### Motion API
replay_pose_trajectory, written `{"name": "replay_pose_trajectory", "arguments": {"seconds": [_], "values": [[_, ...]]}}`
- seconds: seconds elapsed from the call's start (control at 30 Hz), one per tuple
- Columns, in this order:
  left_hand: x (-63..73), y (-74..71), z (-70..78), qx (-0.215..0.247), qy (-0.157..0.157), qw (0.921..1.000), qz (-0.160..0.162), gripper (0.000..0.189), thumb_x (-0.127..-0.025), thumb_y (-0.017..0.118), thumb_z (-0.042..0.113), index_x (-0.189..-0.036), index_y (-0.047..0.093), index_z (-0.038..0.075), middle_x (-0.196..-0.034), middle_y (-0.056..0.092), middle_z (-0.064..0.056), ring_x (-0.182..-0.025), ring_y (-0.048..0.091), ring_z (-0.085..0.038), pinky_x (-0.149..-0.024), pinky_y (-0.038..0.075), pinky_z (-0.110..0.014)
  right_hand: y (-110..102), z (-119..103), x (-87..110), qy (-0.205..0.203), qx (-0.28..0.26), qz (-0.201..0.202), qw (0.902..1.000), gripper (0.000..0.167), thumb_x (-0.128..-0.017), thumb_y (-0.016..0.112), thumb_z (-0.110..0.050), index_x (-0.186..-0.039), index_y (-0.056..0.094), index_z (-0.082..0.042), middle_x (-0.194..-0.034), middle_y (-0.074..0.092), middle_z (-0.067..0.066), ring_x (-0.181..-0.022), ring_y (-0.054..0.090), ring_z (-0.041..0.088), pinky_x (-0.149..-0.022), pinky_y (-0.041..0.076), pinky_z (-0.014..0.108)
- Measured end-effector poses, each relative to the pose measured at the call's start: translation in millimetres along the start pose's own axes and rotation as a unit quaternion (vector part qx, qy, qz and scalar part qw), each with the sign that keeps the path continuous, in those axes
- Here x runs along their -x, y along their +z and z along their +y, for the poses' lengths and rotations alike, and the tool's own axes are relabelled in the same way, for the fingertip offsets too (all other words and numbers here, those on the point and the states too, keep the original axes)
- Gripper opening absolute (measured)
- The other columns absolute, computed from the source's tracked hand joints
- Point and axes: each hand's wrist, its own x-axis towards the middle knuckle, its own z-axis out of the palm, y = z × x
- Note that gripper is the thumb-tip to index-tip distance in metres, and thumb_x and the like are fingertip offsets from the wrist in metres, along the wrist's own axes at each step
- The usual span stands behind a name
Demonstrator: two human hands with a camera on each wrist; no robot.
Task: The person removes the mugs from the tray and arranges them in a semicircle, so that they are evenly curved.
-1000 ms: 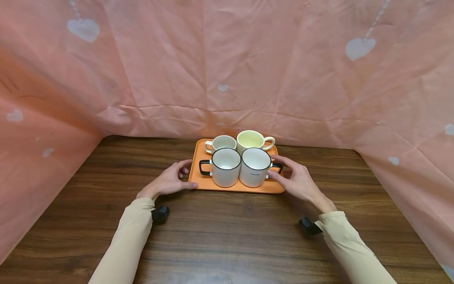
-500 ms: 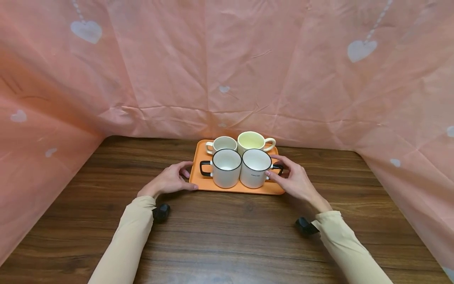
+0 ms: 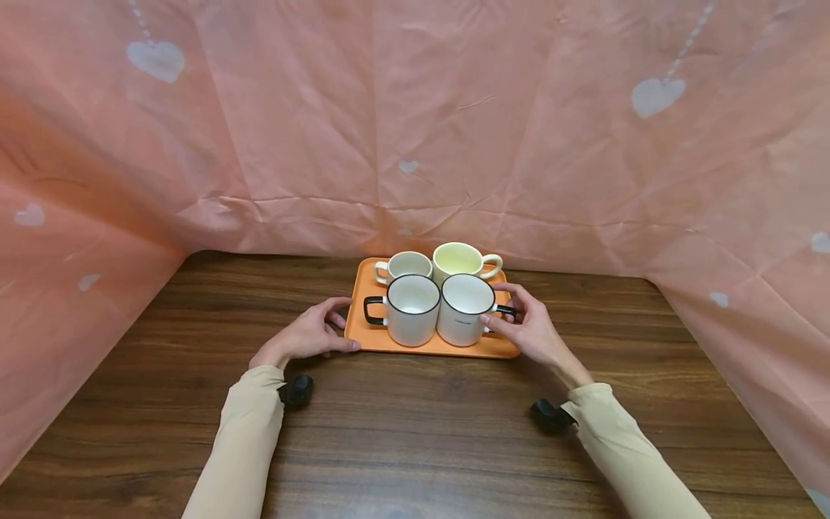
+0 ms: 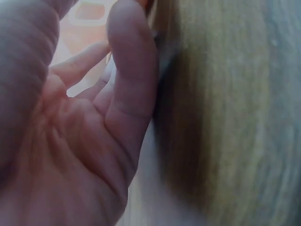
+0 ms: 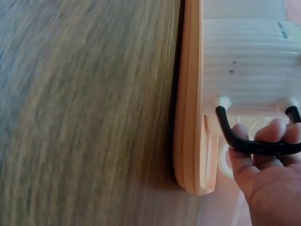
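An orange tray (image 3: 371,337) lies on the wooden table with mugs standing on it. At the tray's left end, my left hand (image 3: 310,331) grips the corner, thumb at the front edge and index finger on the side. My right hand (image 3: 535,330) holds the front right mug (image 3: 462,330), white with a dark rim, by its black handle (image 5: 263,148); in the right wrist view my fingers pass through that handle. Close beside it stands a matching white mug (image 3: 413,329), handle to the left. Behind them are a greyish-white cup (image 3: 410,264) and a pale yellow cup (image 3: 457,258).
Pink cloth (image 3: 441,144) with pale hearts hangs behind the table and along both sides. The wooden table (image 3: 415,425) extends in front of the tray and out to both sides. A dark device (image 3: 551,416) sits at my right wrist.
My right hand and wrist have shifted slightly left, with the fingers further into the mug's handle. The left hand, the tray and the other mugs stay nearly in place.
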Motion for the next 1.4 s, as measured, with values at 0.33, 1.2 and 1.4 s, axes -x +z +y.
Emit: {"name": "replay_pose_trajectory", "arguments": {"seconds": [0.33,1.2,1.4], "values": [[2.1,-2.2,3.5,-0.01,-0.018,0.9998,0.002,0.095,-0.083,0.087,0.029,-0.159,0.031,0.013,-0.12,0.054,-0.016,-0.072,0.062,-0.015,-0.066,0.056,-0.031,8,5,-4.2,0.012,-0.139,-0.028,0.9898,0.064,-0.086,0.077,0.005,-0.142,0.044,0.005,-0.089,0.073,-0.004,-0.079,0.072,0.003,-0.072,0.061,0.024],[-2.5,0.9,3.8,0.008,-0.02,0.9998,0.004,0.094,-0.082,0.088,0.025,-0.158,0.033,0.013,-0.12,0.055,-0.017,-0.07,0.06,-0.016,-0.064,0.056,-0.031,7,-6,-2.5,0.037,-0.228,0.062,0.971,0.053,-0.08,0.076,0.014,-0.126,0.061,-0.008,-0.094,0.073,-0.01,-0.08,0.072,0.005,-0.071,0.06,0.02],[-2.9,1.0,3.5,0.01,-0.023,0.9997,0.005,0.095,-0.082,0.088,0.025,-0.158,0.033,0.014,-0.12,0.054,-0.016,-0.07,0.06,-0.016,-0.065,0.055,-0.031,2,-12,1.6,0.023,-0.251,0.064,0.9657,0.051,-0.079,0.075,0.017,-0.122,0.064,-0.01,-0.095,0.075,-0.007,-0.082,0.073,0.006,-0.072,0.06,0.02]]}}
